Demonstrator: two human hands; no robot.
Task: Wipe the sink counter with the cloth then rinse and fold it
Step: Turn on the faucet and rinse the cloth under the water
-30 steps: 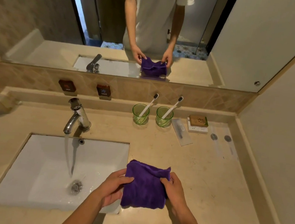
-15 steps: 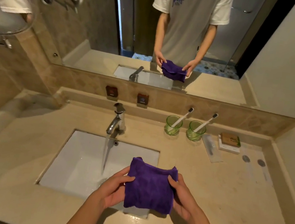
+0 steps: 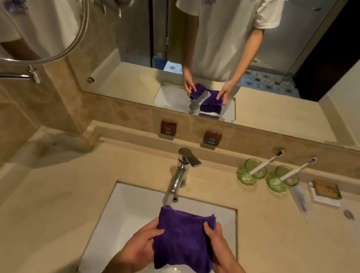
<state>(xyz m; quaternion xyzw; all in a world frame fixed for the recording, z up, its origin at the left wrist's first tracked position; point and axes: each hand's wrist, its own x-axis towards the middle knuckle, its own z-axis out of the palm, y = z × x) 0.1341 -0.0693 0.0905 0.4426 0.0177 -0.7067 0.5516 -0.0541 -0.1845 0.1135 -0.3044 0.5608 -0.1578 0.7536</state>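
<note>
A purple cloth (image 3: 183, 237), folded to a rough square, hangs over the white sink basin (image 3: 129, 216). My left hand (image 3: 139, 246) grips its left edge and my right hand (image 3: 217, 250) grips its right edge, thumbs on top. The cloth's far edge sits just below the spout of the chrome faucet (image 3: 181, 172), from which a stream of water runs down. The beige sink counter (image 3: 285, 249) surrounds the basin.
Two green glasses with toothbrushes (image 3: 251, 171) (image 3: 283, 178) stand at the back right, beside a soap box (image 3: 325, 191) and a wrapped packet (image 3: 301, 197). A wall mirror (image 3: 229, 52) is behind; a round swing mirror (image 3: 31, 11) juts out at the left.
Both hands have carried the cloth leftward from the counter beside the basin to over the basin, under the running faucet. The camera view has shifted left.
</note>
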